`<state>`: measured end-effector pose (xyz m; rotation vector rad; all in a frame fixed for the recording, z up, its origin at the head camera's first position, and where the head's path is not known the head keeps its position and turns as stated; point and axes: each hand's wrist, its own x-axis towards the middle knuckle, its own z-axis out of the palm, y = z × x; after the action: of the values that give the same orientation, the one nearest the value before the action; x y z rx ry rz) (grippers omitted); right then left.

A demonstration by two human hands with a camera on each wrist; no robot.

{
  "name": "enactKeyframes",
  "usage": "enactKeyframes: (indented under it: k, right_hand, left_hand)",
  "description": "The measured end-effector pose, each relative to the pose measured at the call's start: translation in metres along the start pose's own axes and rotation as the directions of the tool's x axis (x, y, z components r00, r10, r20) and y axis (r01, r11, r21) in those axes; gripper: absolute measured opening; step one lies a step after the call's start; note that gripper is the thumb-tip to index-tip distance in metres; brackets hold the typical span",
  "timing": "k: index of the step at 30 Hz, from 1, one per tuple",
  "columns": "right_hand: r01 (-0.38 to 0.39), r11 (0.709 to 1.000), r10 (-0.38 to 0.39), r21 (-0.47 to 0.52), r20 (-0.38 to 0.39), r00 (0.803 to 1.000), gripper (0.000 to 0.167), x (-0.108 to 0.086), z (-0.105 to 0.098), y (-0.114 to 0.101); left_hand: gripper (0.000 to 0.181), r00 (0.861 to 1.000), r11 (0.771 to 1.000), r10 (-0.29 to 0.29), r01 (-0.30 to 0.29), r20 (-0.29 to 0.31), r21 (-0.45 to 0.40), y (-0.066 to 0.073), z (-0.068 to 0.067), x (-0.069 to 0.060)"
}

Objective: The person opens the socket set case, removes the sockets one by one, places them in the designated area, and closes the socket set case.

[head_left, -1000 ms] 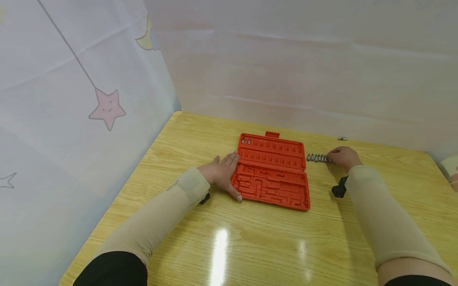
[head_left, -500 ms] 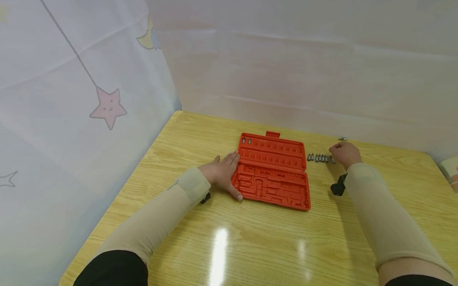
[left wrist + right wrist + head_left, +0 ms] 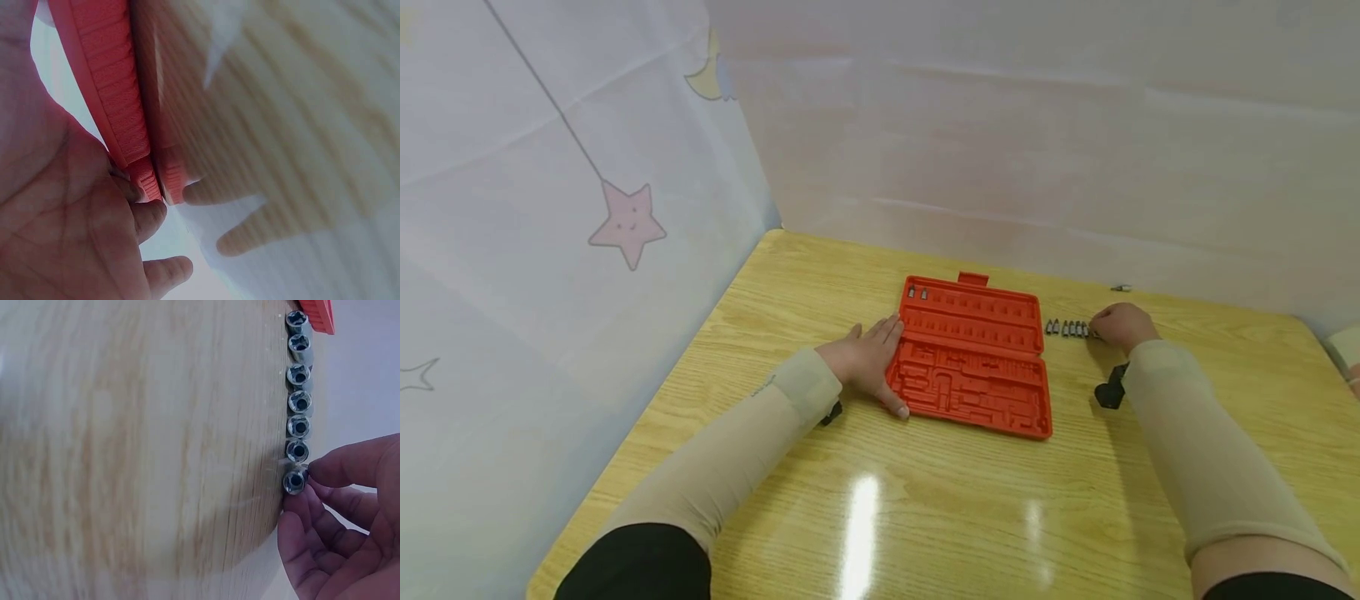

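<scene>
An unfolded red plastic tool case [image 3: 970, 377] lies on the table. My left hand [image 3: 872, 367] rests on its left edge, fingers and thumb straight; the left wrist view shows the palm beside the case's ribbed red side [image 3: 115, 87]. Right of the case stands a row of small metal socket bits [image 3: 300, 402], their hollow ends facing the right wrist camera. At the row's far right end, my right hand [image 3: 1123, 327] pinches the last socket bit [image 3: 295, 481] between its fingertips. Two similar bits [image 3: 917, 292] sit in the case's upper left slots.
One loose bit [image 3: 1121, 288] lies on its side behind the right hand, near the back edge of the wooden table [image 3: 985, 508]. A pale printed cloth [image 3: 1000, 142] hangs along the back and left sides. A small black device [image 3: 1110, 393] is under the right wrist.
My right hand lifted slightly back from the row, showing the end bit, then came down onto it again. Small gaps opened between some bits. The left hand has stayed on the case.
</scene>
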<state>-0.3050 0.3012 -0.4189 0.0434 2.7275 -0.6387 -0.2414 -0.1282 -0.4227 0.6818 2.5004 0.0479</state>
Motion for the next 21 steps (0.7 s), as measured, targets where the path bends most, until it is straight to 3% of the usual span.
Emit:
enactKeyframes:
  k: [5, 13, 21]
  right_hand:
    - [-0.019, 1.0, 0.018, 0.02, 0.036, 0.999, 0.05, 0.001, -0.0004, -0.0005]
    - [-0.031, 0.999, 0.03, 0.041, 0.027, 0.999, 0.051, -0.0051, 0.0004, -0.0012]
    - [-0.041, 0.991, 0.039, 0.131, 0.024, 0.999, 0.038, -0.0047, -0.0004, 0.0011]
  left_hand:
    - [0.147, 1.0, 1.0, 0.0, 0.0, 0.0, -0.008, 0.0, -0.0008, -0.0009]
    - [0.148, 1.0, 1.0, 0.001, -0.001, 0.001, -0.01, 0.0001, -0.0008, -0.0014]
    - [0.148, 1.0, 1.0, 0.0, 0.0, -0.002, -0.014, -0.0005, -0.0001, -0.0017]
